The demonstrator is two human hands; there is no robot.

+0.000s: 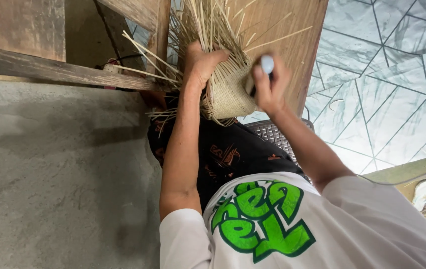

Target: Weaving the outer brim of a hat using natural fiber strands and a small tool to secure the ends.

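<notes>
A half-woven tan basket (pixel 228 94) is held above the lap, loose bamboo strips (pixel 208 25) fanned out from its unfinished end.

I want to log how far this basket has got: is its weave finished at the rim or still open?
Still open. The woven basket has loose strips sticking out unwoven past the left hand; the right hand holds a small tool.

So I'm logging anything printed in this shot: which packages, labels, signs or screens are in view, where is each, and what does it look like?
No packages, signs or screens are in view.
Shirt print: on the white shirt at bottom centre, chunky rounded green shapes outlined in dark green.
Dark cloth: over the lap below the woven basket, black with small orange markings.
</notes>
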